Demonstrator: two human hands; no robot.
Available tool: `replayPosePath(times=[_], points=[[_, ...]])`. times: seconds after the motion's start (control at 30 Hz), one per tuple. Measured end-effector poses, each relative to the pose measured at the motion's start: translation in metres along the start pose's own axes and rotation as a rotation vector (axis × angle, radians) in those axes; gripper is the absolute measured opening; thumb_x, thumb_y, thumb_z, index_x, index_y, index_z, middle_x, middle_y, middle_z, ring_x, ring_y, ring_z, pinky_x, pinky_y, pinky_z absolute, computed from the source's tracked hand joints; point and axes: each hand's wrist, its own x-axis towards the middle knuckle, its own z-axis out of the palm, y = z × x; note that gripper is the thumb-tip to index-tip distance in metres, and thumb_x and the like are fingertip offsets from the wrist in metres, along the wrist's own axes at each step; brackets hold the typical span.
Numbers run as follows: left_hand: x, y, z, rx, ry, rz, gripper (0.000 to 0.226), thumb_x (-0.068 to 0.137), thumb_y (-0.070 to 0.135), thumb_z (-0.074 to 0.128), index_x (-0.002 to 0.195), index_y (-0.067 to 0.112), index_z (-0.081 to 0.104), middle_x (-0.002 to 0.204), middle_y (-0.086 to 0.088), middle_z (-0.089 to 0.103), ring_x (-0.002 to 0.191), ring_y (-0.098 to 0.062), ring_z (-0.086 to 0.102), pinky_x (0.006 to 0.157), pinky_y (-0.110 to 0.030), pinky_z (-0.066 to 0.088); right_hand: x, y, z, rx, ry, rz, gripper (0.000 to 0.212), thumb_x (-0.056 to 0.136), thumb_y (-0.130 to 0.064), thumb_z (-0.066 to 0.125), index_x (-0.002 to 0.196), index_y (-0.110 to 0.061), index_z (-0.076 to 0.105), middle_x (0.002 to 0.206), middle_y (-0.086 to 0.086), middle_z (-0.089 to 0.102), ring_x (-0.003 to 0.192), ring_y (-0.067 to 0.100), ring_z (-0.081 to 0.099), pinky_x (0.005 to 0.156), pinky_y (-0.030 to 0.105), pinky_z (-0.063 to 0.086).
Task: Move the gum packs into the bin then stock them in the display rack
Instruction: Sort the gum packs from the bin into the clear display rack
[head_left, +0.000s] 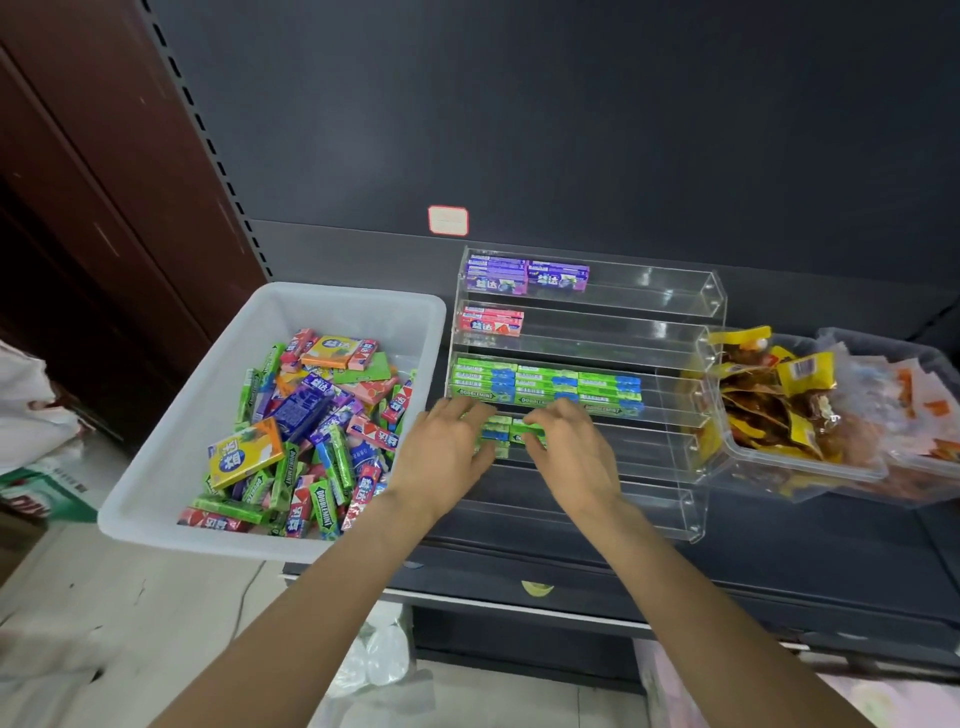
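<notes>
Green gum packs, long axis left-right, lie on the display rack tier between both hands. Left hand and right hand, fingers curled, pinch them.

Shop shelving unit: dark grey back panel with a slotted upright at its left edge and a small red-bordered label. Dark shelf deck with a pale front rail. Reddish-brown wooden cabinet at left. Pale, scuffed floor below. Even indoor light, soft shadows.
</notes>
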Motion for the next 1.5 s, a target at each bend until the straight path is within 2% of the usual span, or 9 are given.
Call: replayPosePath(times=[0.2, 0.4, 0.5, 0.63, 0.83, 1.0, 1.17, 1.33, 1.5], points=[[-0.031, -0.064, -0.050, -0.102, 0.220, -0.215, 0.034, 0.091, 0.020, 0.056, 0.124, 0.013, 0.056, 0.117, -0.009, 0.060, 0.105, -0.028, 0.055, 0.084, -0.039, 0.048, 0.022, -0.075, 0.004, 0.252, -0.076, -0.138, 0.026, 0.094, -0.018, 0.053, 0.118, -0.015, 0.062, 0.112, 0.002, 0.058, 0.101, 0.017, 0.057, 0.087, 0.035, 0.049], [-0.057, -0.164, -0.074, -0.074, 0.036, -0.433, 0.050, 0.090, 0.023, 0.057, 0.138, 0.016, 0.044, 0.135, -0.013, 0.049, 0.124, -0.031, 0.042, 0.100, -0.040, 0.039, 0.046, -0.153, 0.033, 0.247, -0.232, -0.299, 0.028, 0.093, -0.013, 0.053, 0.120, -0.012, 0.060, 0.115, 0.004, 0.058, 0.096, 0.018, 0.058, 0.086, 0.034, 0.049], [-0.060, -0.193, -0.073, -0.088, -0.092, -0.425, 0.060, 0.091, 0.026, 0.056, 0.145, 0.018, 0.032, 0.148, -0.010, 0.035, 0.134, -0.029, 0.032, 0.105, -0.037, 0.033, 0.055, -0.175, 0.058, 0.132, -0.357, -0.271, 0.025, 0.092, -0.016, 0.055, 0.115, -0.007, 0.059, 0.102, 0.009, 0.057, 0.092, 0.024, 0.057, 0.081, 0.041, 0.049], [-0.062, -0.211, -0.062, -0.069, -0.288, -0.362, 0.071, 0.093, 0.037, 0.051, 0.150, 0.019, 0.013, 0.158, -0.002, 0.012, 0.144, -0.021, 0.014, 0.114, -0.033, 0.022, 0.058, -0.191, 0.083, -0.024, -0.371, -0.165, 0.030, 0.092, -0.022, 0.057, 0.118, -0.009, 0.057, 0.112, 0.011, 0.057, 0.099, 0.028, 0.059, 0.083, 0.045, 0.051], [-0.062, -0.226, -0.051, -0.039, -0.355, -0.289, 0.078, 0.092, 0.048, 0.049, 0.151, 0.018, 0.008, 0.158, -0.003, 0.012, 0.145, -0.020, 0.011, 0.116, -0.032, 0.015, 0.064, -0.210, 0.100, -0.284, -0.337, -0.137, 0.019, 0.090, 0.000, 0.053, 0.107, -0.005, 0.060, 0.109, 0.013, 0.057, 0.087, 0.029, 0.062, 0.076, 0.043, 0.054], [-0.062, -0.227, -0.058, -0.201, -0.255, -0.276, 0.069, 0.091, 0.040, 0.055, 0.148, 0.018, 0.023, 0.156, 0.000, 0.020, 0.142, -0.019, 0.019, 0.114, -0.030, 0.020, 0.068, -0.209, 0.108, 0.055, -0.257, 0.047, 0.024, 0.087, -0.003, 0.060, 0.110, -0.011, 0.066, 0.112, 0.007, 0.066, 0.096, 0.021, 0.065, 0.087, 0.038, 0.053], [-0.052, -0.214, -0.068, -0.407, -0.124, -0.221, 0.051, 0.090, 0.028, 0.060, 0.137, 0.016, 0.045, 0.137, -0.003, 0.049, 0.116, -0.017, 0.050, 0.093, -0.016, 0.035, 0.070, -0.215, 0.086, 0.440, -0.144, 0.128, 0.021, 0.084, -0.009, 0.067, 0.106, -0.010, 0.069, 0.102, 0.003, 0.068, 0.087, 0.008, 0.058, 0.083, 0.017, 0.045], [-0.045, -0.207, -0.074, -0.590, -0.081, -0.285, 0.027, 0.087, 0.021, 0.065, 0.112, 0.011, 0.059, 0.082, 0.001, 0.062, 0.079, -0.012, 0.057, 0.063, -0.009, 0.039, 0.070, -0.223, 0.080, 0.735, -0.053, 0.168, 0.012, 0.082, -0.010, 0.070, 0.093, -0.014, 0.071, 0.087, -0.002, 0.068, 0.087, 0.017, 0.066, 0.083, 0.041, 0.055], [-0.050, -0.218, -0.083, -0.629, 0.064, -0.396, 0.016, 0.085, 0.019, 0.068, 0.091, 0.010, 0.055, 0.077, 0.000, 0.056, 0.071, -0.016, 0.050, 0.057, -0.015, 0.038, 0.061, -0.213, 0.089, 0.470, -0.157, 0.126, 0.020, 0.089, -0.009, 0.061, 0.107, -0.007, 0.067, 0.097, 0.008, 0.070, 0.081, 0.015, 0.062, 0.081, 0.026, 0.049]])
